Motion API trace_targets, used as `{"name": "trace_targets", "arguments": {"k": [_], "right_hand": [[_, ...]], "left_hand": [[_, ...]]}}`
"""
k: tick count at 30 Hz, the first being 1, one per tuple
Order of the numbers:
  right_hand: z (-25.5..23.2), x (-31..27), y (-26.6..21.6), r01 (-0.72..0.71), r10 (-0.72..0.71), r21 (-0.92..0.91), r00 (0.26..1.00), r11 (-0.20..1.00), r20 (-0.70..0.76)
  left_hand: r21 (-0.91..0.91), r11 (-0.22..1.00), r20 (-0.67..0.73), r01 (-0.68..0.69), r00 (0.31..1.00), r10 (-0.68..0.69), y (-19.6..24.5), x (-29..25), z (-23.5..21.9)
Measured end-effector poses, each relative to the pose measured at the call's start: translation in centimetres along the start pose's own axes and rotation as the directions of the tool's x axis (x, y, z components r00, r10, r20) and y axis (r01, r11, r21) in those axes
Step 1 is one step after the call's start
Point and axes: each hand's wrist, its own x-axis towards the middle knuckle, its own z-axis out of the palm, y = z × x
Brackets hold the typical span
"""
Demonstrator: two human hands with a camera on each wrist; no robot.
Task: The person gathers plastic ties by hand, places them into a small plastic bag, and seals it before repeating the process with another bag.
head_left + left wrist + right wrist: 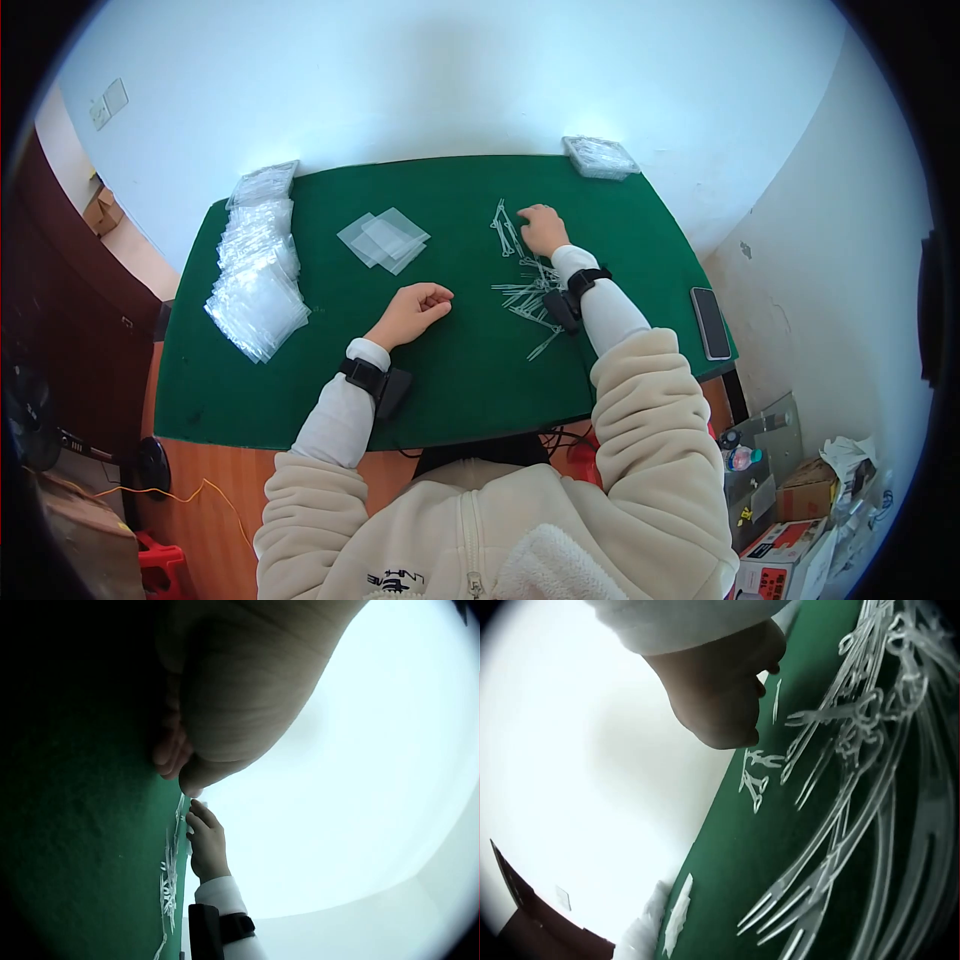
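My left hand (pixel 412 312) hovers low over the green table (pixel 460 390), fingers loosely curled around nothing. In the left wrist view its palm (pixel 247 697) fills the top. My right hand (pixel 544 230) reaches to the far end of a scatter of small clear plastic two-pronged forks (pixel 525 292), its fingertips right beside a few stray forks (pixel 502 230). In the right wrist view, forks with looped handles (pixel 832 847) lie close to the camera. There the right hand (pixel 716 697) hides its own fingertips, so I cannot tell whether they pinch a fork.
Flat clear plastic squares (pixel 385 240) lie left of centre. A long row of clear plastic packets (pixel 255 275) covers the left side. Another clear pack (pixel 600 157) sits at the back right, against the wall. A phone (pixel 710 323) lies near the right edge.
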Motion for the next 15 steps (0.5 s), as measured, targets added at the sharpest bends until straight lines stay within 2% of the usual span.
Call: {"name": "trace_targets", "arguments": {"k": [1, 2, 5, 6, 8, 9, 10, 13, 15], "right_hand": [[0.4, 0.0, -0.6, 0.052, -0.057, -0.092, 0.997, 0.994, -0.055], [0.6, 0.1, -1.0, 0.054, -0.059, -0.09, 0.997, 0.995, -0.058], [0.6, 0.3, -2.2, -0.289, 0.267, -0.175, 0.953, 0.941, -0.141], [0.8, 0.6, -1.8, -0.29, 0.267, -0.17, 0.953, 0.942, -0.143], [2.3, 2.3, 1.6, -0.048, 0.048, -0.048, 0.999, 0.998, 0.003], [1.9, 2.4, 1.7, 0.069, -0.07, 0.024, 0.995, 0.997, 0.065], [1.7, 2.3, 1.7, 0.068, -0.069, 0.026, 0.996, 0.997, 0.063], [-0.5, 1.2, 1.5, 0.165, -0.247, 0.289, 0.929, 0.943, 0.274], [-1.0, 0.9, 1.3, 0.146, -0.244, 0.34, 0.932, 0.929, 0.266]], "left_hand": [[-0.006, 1.0, 0.002, 0.0, 1.0, 0.0, 0.0, 0.0, 0.0], [-0.012, 1.0, 0.003, 0.0, 1.0, 0.0, 0.0, 0.0, 0.0], [-0.022, 1.0, 0.002, -0.003, 1.0, 0.003, -0.3, 0.0, 0.0], [-0.031, 1.0, 0.004, -0.006, 1.0, 0.006, -0.3, -0.1, 0.0], [-0.034, 0.999, 0.004, -0.013, 1.0, 0.013, -0.3, 0.1, 0.0], [-0.031, 0.999, -0.013, -0.035, 0.999, 0.034, -0.3, 0.1, 0.1], [-0.03, 0.998, -0.028, -0.054, 0.998, 0.053, -0.3, 0.0, 0.2], [-0.018, 0.998, -0.029, -0.056, 0.998, 0.055, -0.1, 0.0, 0.2], [0.017, 1.0, 0.001, -0.019, 1.0, 0.019, 0.2, -0.1, 0.0]]}}
